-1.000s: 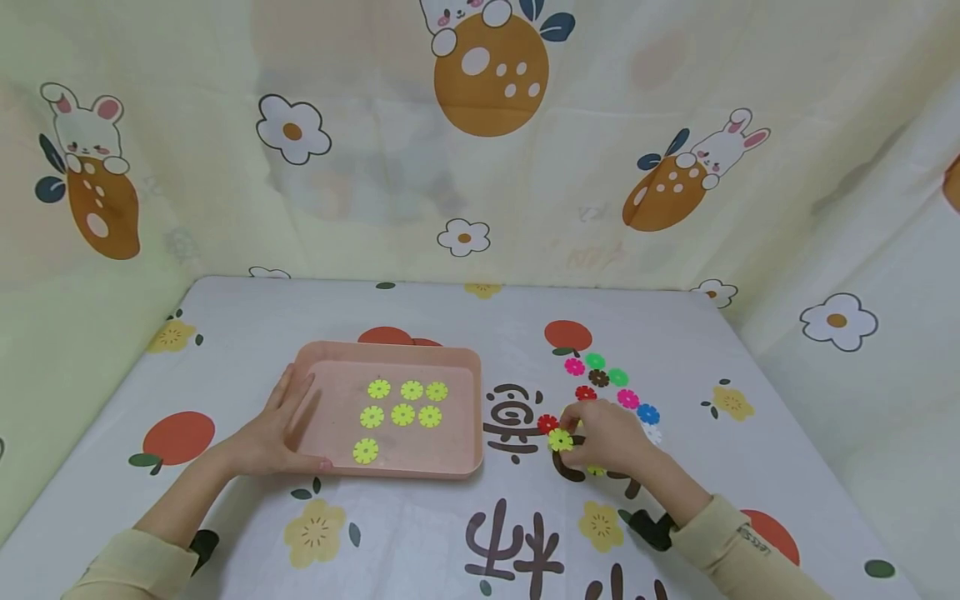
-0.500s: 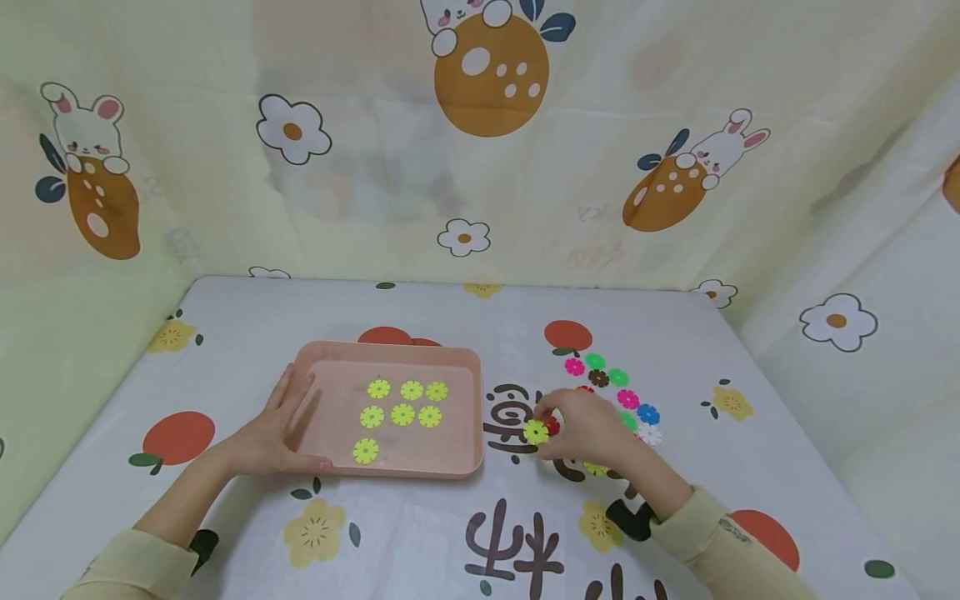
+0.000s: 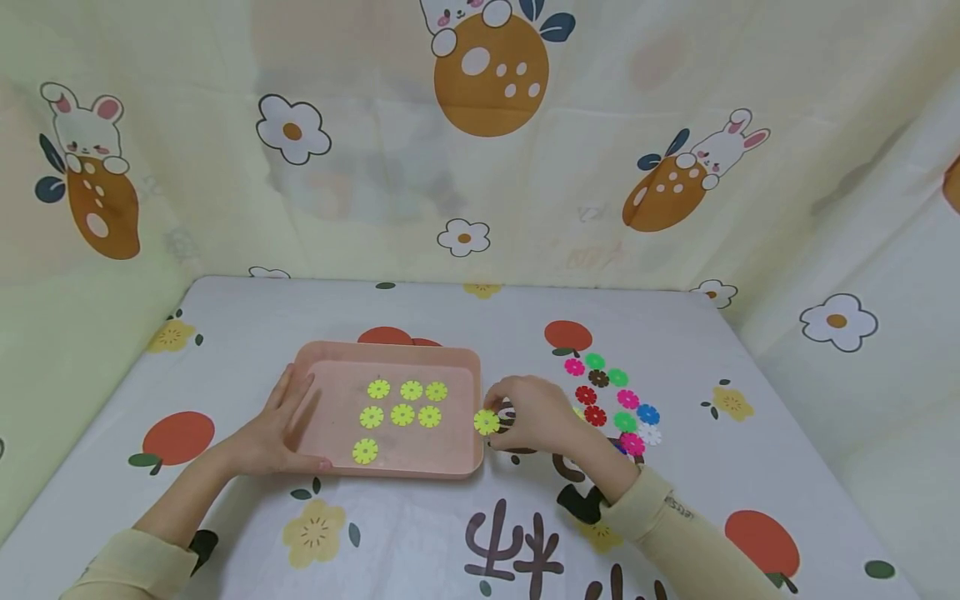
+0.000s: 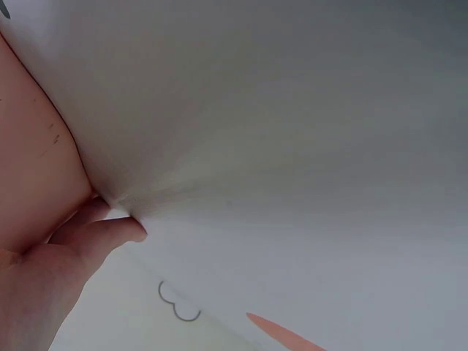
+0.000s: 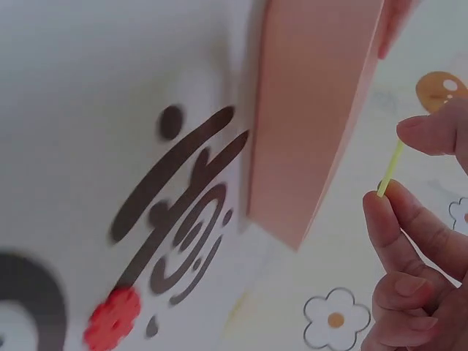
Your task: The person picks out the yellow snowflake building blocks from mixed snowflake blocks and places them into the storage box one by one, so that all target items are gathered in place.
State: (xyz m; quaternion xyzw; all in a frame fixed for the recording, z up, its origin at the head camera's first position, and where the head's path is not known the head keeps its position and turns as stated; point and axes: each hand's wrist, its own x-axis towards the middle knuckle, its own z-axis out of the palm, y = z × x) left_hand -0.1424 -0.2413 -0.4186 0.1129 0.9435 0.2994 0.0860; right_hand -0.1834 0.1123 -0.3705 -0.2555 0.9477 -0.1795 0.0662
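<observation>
My left hand holds the pink tray at its left end, fingers along the side wall and thumb by the front edge. Several yellow-green notched snowflake discs lie flat in the tray, one of them the lone front disc. Between thumb and fingertips my right hand pinches another yellow-green snowflake disc, just over the tray's right rim. That held disc appears edge-on in the right wrist view. The left wrist view catches part of the left hand against the tray's side.
Right of the tray lie loose discs in mixed colours, among them a red disc, a blue disc and a white disc. My right hand and forearm hide part of this group. A patterned cloth covers the table.
The right hand has carried the yellow-green disc left from the loose discs to the tray's right rim, uncovering red, green and pink discs. My left hand and the tray have stayed put.
</observation>
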